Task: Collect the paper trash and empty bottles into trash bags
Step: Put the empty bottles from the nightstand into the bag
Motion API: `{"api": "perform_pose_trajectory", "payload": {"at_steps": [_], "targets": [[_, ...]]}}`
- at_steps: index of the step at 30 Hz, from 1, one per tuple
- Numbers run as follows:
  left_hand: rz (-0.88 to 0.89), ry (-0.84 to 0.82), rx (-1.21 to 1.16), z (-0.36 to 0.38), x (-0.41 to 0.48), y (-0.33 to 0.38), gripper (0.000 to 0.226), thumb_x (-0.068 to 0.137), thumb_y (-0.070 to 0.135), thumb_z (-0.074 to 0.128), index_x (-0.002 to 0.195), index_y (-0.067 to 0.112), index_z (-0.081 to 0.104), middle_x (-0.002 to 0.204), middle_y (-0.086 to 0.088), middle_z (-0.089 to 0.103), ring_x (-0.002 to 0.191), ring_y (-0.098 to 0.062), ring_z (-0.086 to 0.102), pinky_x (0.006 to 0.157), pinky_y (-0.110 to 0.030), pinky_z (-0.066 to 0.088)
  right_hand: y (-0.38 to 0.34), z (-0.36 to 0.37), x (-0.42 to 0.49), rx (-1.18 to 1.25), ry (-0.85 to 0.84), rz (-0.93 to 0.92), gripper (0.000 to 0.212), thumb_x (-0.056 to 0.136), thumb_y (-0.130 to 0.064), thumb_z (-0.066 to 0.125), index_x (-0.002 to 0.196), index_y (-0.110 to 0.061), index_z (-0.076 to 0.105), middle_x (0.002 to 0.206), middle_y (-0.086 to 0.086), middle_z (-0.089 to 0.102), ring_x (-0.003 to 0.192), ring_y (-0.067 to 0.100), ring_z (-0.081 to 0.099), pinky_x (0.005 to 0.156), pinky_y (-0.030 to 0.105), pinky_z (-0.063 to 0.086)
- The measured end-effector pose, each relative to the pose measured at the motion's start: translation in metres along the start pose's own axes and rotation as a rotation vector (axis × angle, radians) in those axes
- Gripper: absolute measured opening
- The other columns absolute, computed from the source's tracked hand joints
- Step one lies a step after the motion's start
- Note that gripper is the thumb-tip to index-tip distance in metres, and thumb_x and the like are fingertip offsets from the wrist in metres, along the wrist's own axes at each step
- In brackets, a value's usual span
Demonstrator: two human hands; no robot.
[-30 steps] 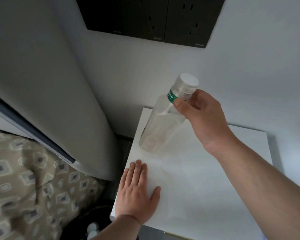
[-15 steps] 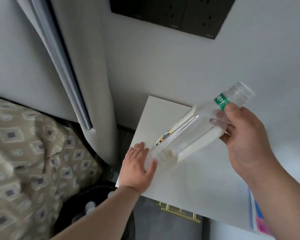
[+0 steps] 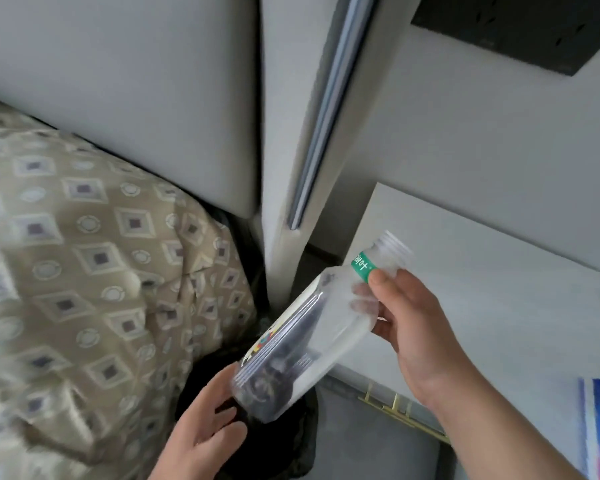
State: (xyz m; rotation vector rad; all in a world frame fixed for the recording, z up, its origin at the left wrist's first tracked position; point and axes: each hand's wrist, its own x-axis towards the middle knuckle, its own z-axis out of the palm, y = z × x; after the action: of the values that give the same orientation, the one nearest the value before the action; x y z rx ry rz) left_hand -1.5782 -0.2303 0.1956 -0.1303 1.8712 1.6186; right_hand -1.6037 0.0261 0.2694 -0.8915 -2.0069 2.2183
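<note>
The empty bottle (image 3: 302, 344), gripped at the neck by the right hand (image 3: 416, 327) beyond the table's (image 3: 499, 289) front-left corner (left hand (image 3: 208, 420) spread, empty, by its base), could be dropped outside the trash bag (image 3: 302, 445) if released early.

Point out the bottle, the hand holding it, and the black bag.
bottle (image 3: 312, 334): head view, clear body.
right hand (image 3: 420, 334): head view, hand's middle.
black bag (image 3: 307, 441): head view, right edge.

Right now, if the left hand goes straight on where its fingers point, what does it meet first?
Likely the bottle, at its base: the open left hand points up-right at it. Depth is unclear; it could pass beneath into the black bag.
</note>
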Motion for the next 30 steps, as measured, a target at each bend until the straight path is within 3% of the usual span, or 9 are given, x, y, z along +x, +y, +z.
{"api": "perform_pose_trajectory", "payload": {"at_steps": [2,3,5,7,11,17,20,23,30], "targets": [[0.018,0.139,0.100,-0.009,-0.010,-0.013,0.108,0.026,0.075,0.079,0.123,0.040,0.047,0.117,0.009,0.067,0.110,-0.002,0.061,0.088,-0.022,0.051,0.012,0.021,-0.005,-0.018,-0.080,0.026,0.019,0.076,-0.039,0.072,0.086,-0.023,0.067,0.086,-0.005,0.075,0.079,0.009,0.071,0.072,0.029,0.053],[0.007,0.235,0.144,-0.012,-0.012,-0.017,0.112,0.021,0.079,0.076,0.122,0.043,0.046,0.117,0.004,0.065,0.106,-0.004,0.063,0.085,-0.021,0.052,0.017,0.031,-0.007,-0.028,-0.114,0.031,0.014,0.080,-0.037,0.070,0.085,-0.024,0.068,0.084,-0.007,0.075,0.078,0.007,0.070,0.070,0.026,0.053],[-0.003,0.403,0.262,-0.018,-0.013,-0.023,0.116,0.019,0.071,0.078,0.127,0.042,0.044,0.121,-0.001,0.062,0.103,-0.014,0.064,0.085,-0.028,0.049,0.026,0.045,-0.008,-0.040,-0.149,0.044,0.014,0.081,-0.038,0.066,0.086,-0.025,0.070,0.082,-0.005,0.074,0.075,0.006,0.069,0.066,0.020,0.054],[0.071,0.477,0.444,-0.026,-0.011,-0.029,0.114,0.027,0.063,0.074,0.132,0.034,0.044,0.126,0.007,0.057,0.111,-0.018,0.058,0.092,-0.035,0.046,0.036,0.056,-0.008,-0.053,-0.157,0.068,0.021,0.079,-0.040,0.064,0.090,-0.024,0.070,0.085,-0.002,0.074,0.078,0.008,0.069,0.067,0.020,0.054],[0.090,0.360,0.589,-0.025,-0.011,-0.032,0.115,0.030,0.067,0.069,0.136,0.033,0.041,0.122,0.030,0.045,0.114,-0.002,0.046,0.095,-0.025,0.037,0.059,0.071,-0.009,-0.103,-0.171,0.127,0.027,0.073,-0.048,0.060,0.090,-0.031,0.071,0.089,0.002,0.074,0.084,0.017,0.070,0.074,0.031,0.055],[-0.096,0.240,0.643,-0.019,-0.006,-0.054,0.106,0.039,0.067,0.066,0.134,0.028,0.040,0.115,0.021,0.045,0.110,-0.003,0.055,0.080,-0.016,0.039,0.100,0.095,-0.012,-0.221,-0.162,0.188,0.030,0.073,-0.053,0.065,0.093,-0.031,0.070,0.088,0.001,0.074,0.083,0.011,0.070,0.082,0.033,0.055],[-0.191,0.229,0.570,-0.021,0.003,-0.086,0.085,0.041,0.065,0.069,0.117,0.033,0.048,0.106,0.014,0.061,0.096,-0.003,0.060,0.081,-0.023,0.049,0.130,0.110,-0.006,-0.278,-0.110,0.221,0.019,0.082,-0.042,0.068,0.086,-0.024,0.067,0.072,-0.010,0.070,0.070,0.004,0.065,0.062,0.013,0.046],[-0.274,0.205,0.507,-0.016,0.020,-0.115,0.067,0.050,0.056,0.075,0.107,0.037,0.046,0.097,0.017,0.062,0.088,-0.001,0.059,0.073,-0.021,0.048,0.163,0.121,0.005,-0.362,-0.053,0.242,0.021,0.083,-0.043,0.067,0.072,-0.027,0.060,0.057,-0.017,0.061,0.057,-0.001,0.055,0.056,0.017,0.038],[-0.447,0.190,0.370,-0.006,0.058,-0.174,0.079,0.050,0.045,0.085,0.115,0.031,0.043,0.109,0.010,0.061,0.103,-0.013,0.062,0.087,-0.030,0.051,0.220,0.131,0.026,-0.382,-0.099,0.263,0.022,0.085,-0.043,0.064,0.080,-0.021,0.066,0.082,-0.004,0.070,0.078,0.012,0.064,0.067,0.025,0.045]]}}
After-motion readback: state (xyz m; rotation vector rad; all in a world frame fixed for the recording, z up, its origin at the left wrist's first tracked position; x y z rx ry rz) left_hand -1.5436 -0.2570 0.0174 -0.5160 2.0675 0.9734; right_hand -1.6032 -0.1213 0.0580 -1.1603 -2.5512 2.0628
